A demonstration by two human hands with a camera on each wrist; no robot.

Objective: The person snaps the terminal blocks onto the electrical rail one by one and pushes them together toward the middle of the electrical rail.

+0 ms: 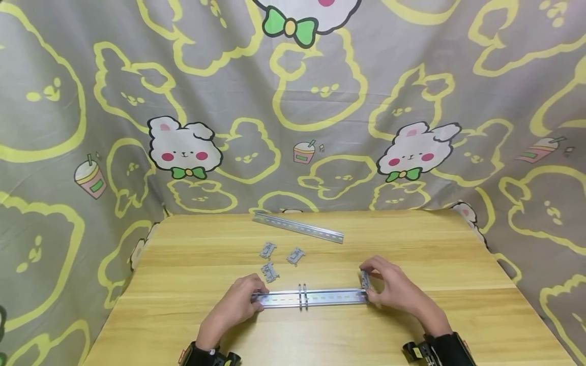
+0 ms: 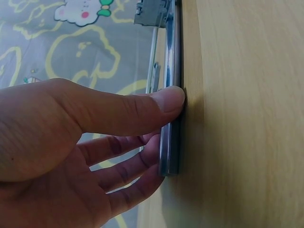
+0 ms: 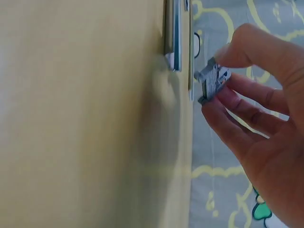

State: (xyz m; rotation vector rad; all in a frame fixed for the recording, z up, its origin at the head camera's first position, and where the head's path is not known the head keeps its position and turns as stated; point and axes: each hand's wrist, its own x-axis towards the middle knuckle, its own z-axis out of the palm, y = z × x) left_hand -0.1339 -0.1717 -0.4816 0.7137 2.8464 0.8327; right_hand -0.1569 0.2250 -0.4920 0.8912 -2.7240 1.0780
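A slotted metal DIN rail (image 1: pixel 334 297) lies across the near part of the table. Two thin grey clips (image 1: pixel 303 297) sit crosswise on it, side by side, near its middle. My left hand (image 1: pixel 241 299) grips the rail's left end, with the thumb on the near edge and the fingers on the far side. At the other end, my right hand (image 1: pixel 394 285) pinches a grey plastic DIN rail clip (image 1: pixel 364 279) between thumb and fingertips. In the right wrist view this clip (image 3: pixel 212 80) stands apart from the rail end (image 3: pixel 175 59).
Three loose grey clips, a left one (image 1: pixel 267 249), a right one (image 1: pixel 295 255) and a nearer one (image 1: pixel 269 272), lie beyond the rail. Farther back a second metal rail (image 1: pixel 297 227) rests at a slant. A patterned curtain (image 1: pixel 256 101) surrounds the wooden table (image 1: pixel 435 244).
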